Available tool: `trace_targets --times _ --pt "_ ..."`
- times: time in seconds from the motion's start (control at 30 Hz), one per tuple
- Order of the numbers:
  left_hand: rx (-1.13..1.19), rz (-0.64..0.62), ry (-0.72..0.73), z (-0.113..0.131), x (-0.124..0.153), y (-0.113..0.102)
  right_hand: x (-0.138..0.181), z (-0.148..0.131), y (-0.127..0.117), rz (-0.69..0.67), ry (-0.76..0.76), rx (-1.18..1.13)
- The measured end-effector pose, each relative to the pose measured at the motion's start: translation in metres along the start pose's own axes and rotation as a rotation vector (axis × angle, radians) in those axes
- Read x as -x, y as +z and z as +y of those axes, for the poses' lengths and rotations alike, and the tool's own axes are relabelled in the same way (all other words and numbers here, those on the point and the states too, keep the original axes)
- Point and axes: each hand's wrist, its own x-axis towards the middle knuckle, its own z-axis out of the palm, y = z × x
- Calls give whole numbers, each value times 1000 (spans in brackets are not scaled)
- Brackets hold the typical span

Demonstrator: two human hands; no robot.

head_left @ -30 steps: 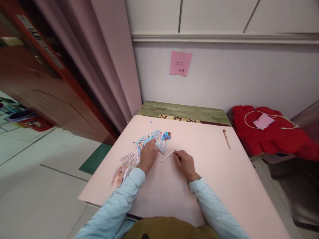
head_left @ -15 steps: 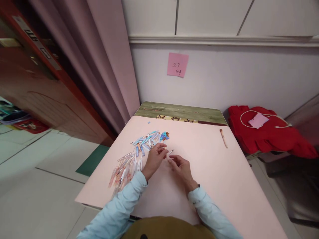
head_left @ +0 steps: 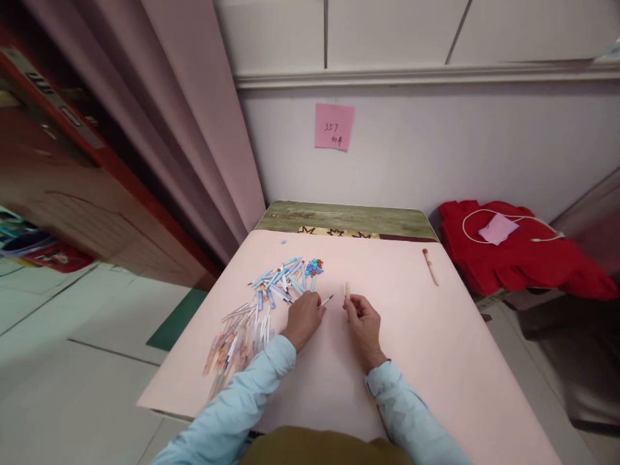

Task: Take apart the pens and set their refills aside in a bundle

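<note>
Looked like a spare room in someone's home used for piecework: pink table (head_left: 436,349) shoved against a plain wall, pink curtain (head_left: 194,129), tiled floor (head_left: 72,336), red cloth (head_left: 523,258) dumped nearby, sticky note (head_left: 334,126) overhead.

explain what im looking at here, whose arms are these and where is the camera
There is no machine: the camera sits on a person's head, looking forward and down, so the two arms in pale blue sleeves are that person's own. They rest on a pale pink tabletop. The left hand pinches a thin white pen refill; the right hand holds a short cream-coloured tube upright. To the left lies a heap of blue and white pen parts, with a row of clear pen barrels nearer the edge. A single tan pen lies far right. A pink sticky note hangs on the wall.
</note>
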Motion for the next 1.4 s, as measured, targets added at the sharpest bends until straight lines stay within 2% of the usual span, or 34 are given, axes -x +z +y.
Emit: trace_targets --times 0.2,0.3,0.37,0.43,0.53,0.63,0.87,1.07,1.27,1.4 --pt "-112 -102 -31 7 -1 4 -2 -1 -2 -21 86 -95" --pt "-32 -23 21 3 0 2 -1 -5 -3 -27 131 -197" --pt "117 100 32 0 1 -4 -1 -9 -4 -51 148 -266" --pt "391 156 -15 -2 3 -11 -2 -13 -6 -97 174 -320" --pt "899 54 -145 -3 6 -25 -4 -16 -10 -224 225 -412" --pt "1102 8 -215 -7 11 -35 -7 -16 -13 -305 244 -464" --pt "1133 -43 -218 -15 15 -45 -10 -9 -15 -205 174 -320" --pt "1263 -80 -249 -8 16 -51 -10 -8 -14 -263 177 -324" --pt "991 -36 -194 -12 9 -58 -10 -9 -16 -243 148 -248" --pt "914 -46 -138 -17 7 -60 -9 -9 -16 -244 147 -245"
